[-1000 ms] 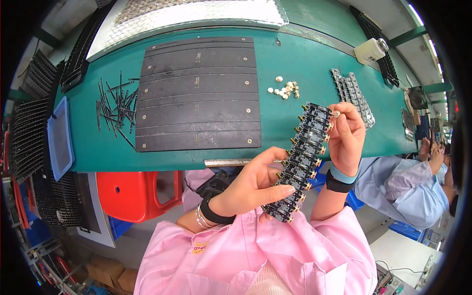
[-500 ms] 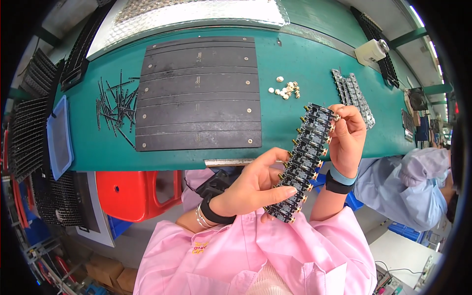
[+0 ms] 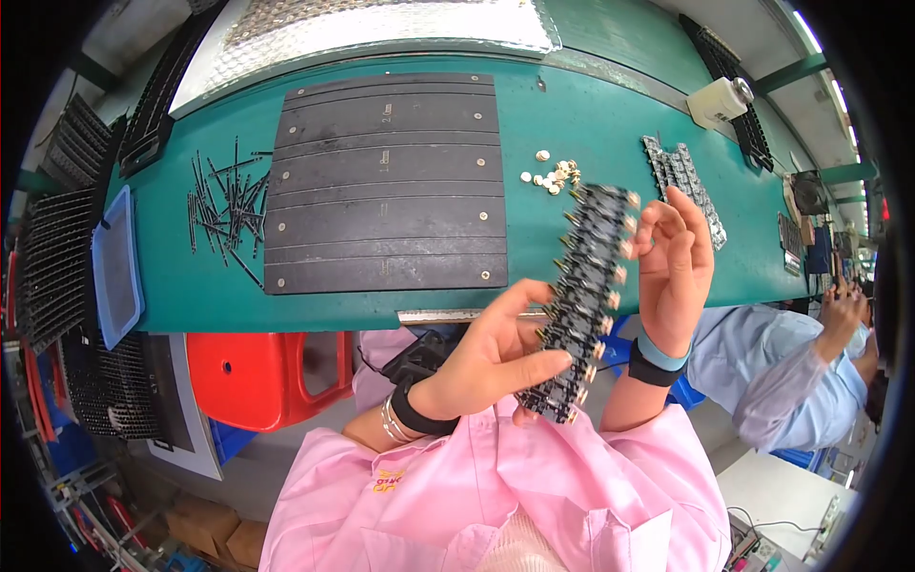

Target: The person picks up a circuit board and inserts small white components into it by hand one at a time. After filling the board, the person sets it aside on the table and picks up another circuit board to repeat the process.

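We hold a long black strip [image 3: 583, 303] of small parts with brass tips above our lap, at the near edge of the green table [image 3: 591, 124]. Our left hand [image 3: 496, 353] is clamped on the strip's lower half, thumb along its front and fingers behind it. Our right hand [image 3: 673, 269] stands upright just beside the strip's upper half, fingers loosely spread and curled; its fingertips look to touch the strip's right edge, though we cannot tell if they grip it. The strip runs tilted, its top end leaning away from us and to the right, and is blurred near the top

On the table, a dark grooved mat [image 3: 386, 186] lies in the middle, a scatter of black pins [image 3: 224, 205] lies to its left, and a few pale small beads [image 3: 553, 174] lie just right of it. Another strip [image 3: 684, 186] lies further right. A red stool [image 3: 262, 367] stands below the table edge. A person in a blue sleeve [image 3: 762, 372] works to our right
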